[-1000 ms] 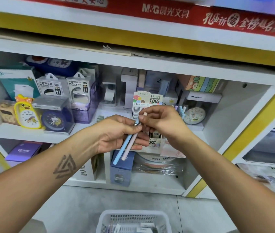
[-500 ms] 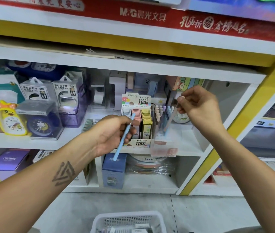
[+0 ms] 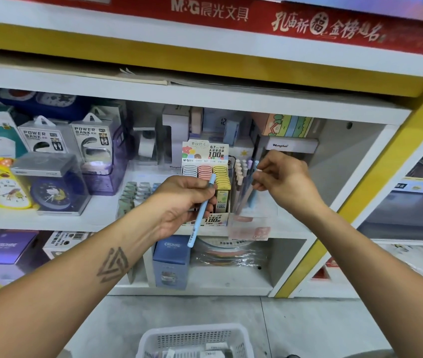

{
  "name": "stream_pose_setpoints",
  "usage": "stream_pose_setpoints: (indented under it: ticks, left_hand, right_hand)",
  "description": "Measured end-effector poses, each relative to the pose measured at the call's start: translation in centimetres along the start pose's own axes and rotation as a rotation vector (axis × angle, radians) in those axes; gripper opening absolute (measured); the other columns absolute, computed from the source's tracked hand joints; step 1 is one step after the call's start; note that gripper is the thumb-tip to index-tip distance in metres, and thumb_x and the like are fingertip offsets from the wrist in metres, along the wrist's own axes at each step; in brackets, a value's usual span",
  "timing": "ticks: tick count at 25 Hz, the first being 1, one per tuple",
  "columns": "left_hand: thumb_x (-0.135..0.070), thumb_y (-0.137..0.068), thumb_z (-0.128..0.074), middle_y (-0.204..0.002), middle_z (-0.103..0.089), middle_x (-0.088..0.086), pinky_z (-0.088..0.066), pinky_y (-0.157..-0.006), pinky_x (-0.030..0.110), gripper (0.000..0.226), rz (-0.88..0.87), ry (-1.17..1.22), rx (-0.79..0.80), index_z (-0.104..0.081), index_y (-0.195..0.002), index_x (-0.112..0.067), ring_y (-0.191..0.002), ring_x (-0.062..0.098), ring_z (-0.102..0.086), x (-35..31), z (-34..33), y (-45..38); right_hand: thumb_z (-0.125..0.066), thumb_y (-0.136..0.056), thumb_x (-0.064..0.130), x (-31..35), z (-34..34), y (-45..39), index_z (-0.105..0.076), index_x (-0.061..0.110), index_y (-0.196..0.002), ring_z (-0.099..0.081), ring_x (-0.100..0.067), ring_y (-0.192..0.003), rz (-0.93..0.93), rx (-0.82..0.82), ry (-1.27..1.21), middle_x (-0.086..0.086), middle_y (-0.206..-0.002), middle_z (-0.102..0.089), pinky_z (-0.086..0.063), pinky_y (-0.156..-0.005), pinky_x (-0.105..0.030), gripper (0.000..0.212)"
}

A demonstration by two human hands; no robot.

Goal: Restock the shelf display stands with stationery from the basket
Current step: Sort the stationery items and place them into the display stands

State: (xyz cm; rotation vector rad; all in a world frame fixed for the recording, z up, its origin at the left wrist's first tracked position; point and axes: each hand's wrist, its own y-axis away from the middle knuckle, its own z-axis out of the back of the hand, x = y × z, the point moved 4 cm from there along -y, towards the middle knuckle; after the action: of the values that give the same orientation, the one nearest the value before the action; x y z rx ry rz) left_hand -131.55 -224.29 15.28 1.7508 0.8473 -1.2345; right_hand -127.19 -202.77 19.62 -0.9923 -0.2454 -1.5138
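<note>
My left hand (image 3: 183, 202) grips a light blue pen (image 3: 200, 218) that slants down across the front of the pencil-lead display box (image 3: 206, 182). My right hand (image 3: 282, 179) pinches the white top of a pale pen (image 3: 247, 196), whose lower end stands inside the clear plastic pen stand (image 3: 250, 223) on the middle shelf. Several pastel pens (image 3: 241, 169) stand upright in that holder. The white basket (image 3: 195, 341) sits on the floor below, with stationery packs in it.
Power bank boxes (image 3: 68, 139), a yellow duck clock (image 3: 3, 182) and a blue clock in a clear case (image 3: 50, 192) fill the shelf's left side. Blue and purple boxes (image 3: 171, 259) stand on the lower shelf. A yellow shelf post (image 3: 355, 202) borders the right.
My right hand took the pale pen from my left hand, carried it right and lowered it into the clear stand. My left hand keeps the blue pen.
</note>
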Motion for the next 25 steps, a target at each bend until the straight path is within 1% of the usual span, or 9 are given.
stream_pose_setpoints:
  ticks: [4,9,13,16,18,20,22,24,25]
  left_hand:
    - [0.002,-0.086,-0.069,-0.076,-0.072,0.015,-0.058,-0.064,0.032,0.013,-0.01,0.022,-0.016,-0.069,-0.099,0.0,-0.066,0.023,-0.067,-0.1,-0.2,0.0]
    - [0.002,-0.086,-0.069,-0.077,-0.073,0.015,-0.059,-0.067,0.033,0.017,-0.012,0.027,-0.025,-0.067,-0.103,0.002,-0.066,0.022,-0.068,-0.3,-0.2,0.1]
    - [0.002,-0.086,-0.069,-0.078,-0.073,0.016,-0.06,-0.07,0.035,0.02,-0.011,0.034,-0.023,-0.066,-0.106,0.003,-0.068,0.023,-0.069,-0.3,-0.1,0.3]
    - [0.002,-0.086,-0.069,-0.078,-0.073,0.016,-0.06,-0.071,0.035,0.022,-0.01,0.035,-0.023,-0.066,-0.108,0.004,-0.069,0.023,-0.069,-0.3,0.0,0.2]
    - [0.001,-0.086,-0.069,-0.079,-0.073,0.016,-0.06,-0.071,0.035,0.022,-0.01,0.028,-0.021,-0.066,-0.108,0.003,-0.07,0.024,-0.069,-0.3,-0.1,0.2]
    - [0.001,-0.086,-0.069,-0.08,-0.073,0.016,-0.06,-0.07,0.034,0.022,-0.009,0.027,-0.018,-0.066,-0.108,0.003,-0.07,0.023,-0.069,-0.3,-0.1,0.2]
    - [0.002,-0.086,-0.069,-0.081,-0.074,0.017,-0.06,-0.069,0.033,0.021,-0.011,0.03,-0.013,-0.066,-0.106,0.002,-0.069,0.023,-0.07,-0.2,-0.2,0.2]
    - [0.003,-0.086,-0.069,-0.082,-0.074,0.018,-0.06,-0.071,0.034,0.018,-0.012,0.039,-0.004,-0.066,-0.104,0.0,-0.069,0.024,-0.07,-0.1,-0.4,0.2]
    - [0.003,-0.085,-0.069,-0.083,-0.074,0.018,-0.06,-0.072,0.035,0.017,-0.014,0.043,0.003,-0.065,-0.102,-0.001,-0.069,0.024,-0.07,-0.1,-0.5,0.2]
  right_hand:
    - [-0.068,-0.092,0.008,0.3,-0.7,0.2,-0.058,0.021,-0.083,-0.071,-0.011,-0.066,0.031,0.043,0.015,-0.001,-0.071,-0.072,-0.061,-0.073,-0.036,0.019]
    - [-0.067,-0.094,0.013,0.6,-1.0,0.6,-0.058,0.022,-0.085,-0.071,-0.005,-0.07,0.107,0.059,0.092,0.005,-0.072,-0.072,-0.061,-0.073,-0.041,0.016]
    - [-0.067,-0.094,0.01,0.6,-1.0,0.6,-0.059,0.019,-0.084,-0.071,-0.006,-0.07,0.107,0.072,0.086,0.004,-0.072,-0.072,-0.062,-0.073,-0.041,0.015]
    - [-0.067,-0.093,0.004,0.7,-0.9,0.4,-0.061,0.014,-0.082,-0.071,-0.009,-0.068,0.099,0.105,0.044,0.001,-0.072,-0.072,-0.062,-0.073,-0.038,0.016]
    - [-0.065,-0.093,0.001,0.6,-0.8,0.3,-0.062,0.014,-0.08,-0.071,-0.009,-0.067,0.111,0.099,0.047,0.001,-0.07,-0.071,-0.061,-0.071,-0.033,0.019]
    - [-0.064,-0.093,0.0,0.4,-0.7,0.4,-0.062,0.014,-0.08,-0.07,-0.008,-0.066,0.114,0.087,0.05,0.002,-0.069,-0.071,-0.06,-0.07,-0.03,0.019]
    - [-0.065,-0.093,0.001,0.1,-1.0,0.5,-0.063,0.012,-0.082,-0.071,-0.007,-0.066,0.108,0.1,0.06,0.002,-0.07,-0.072,-0.06,-0.07,-0.028,0.015]
    - [-0.068,-0.092,0.006,-0.1,-1.8,0.8,-0.07,0.011,-0.088,-0.073,-0.01,-0.074,0.067,0.155,0.061,0.0,-0.079,-0.075,-0.06,-0.074,-0.024,0.007]
    - [-0.068,-0.093,0.009,-0.1,-2.2,1.0,-0.074,0.012,-0.097,-0.073,-0.012,-0.081,0.062,0.186,0.102,0.0,-0.088,-0.076,-0.057,-0.077,-0.021,0.007]
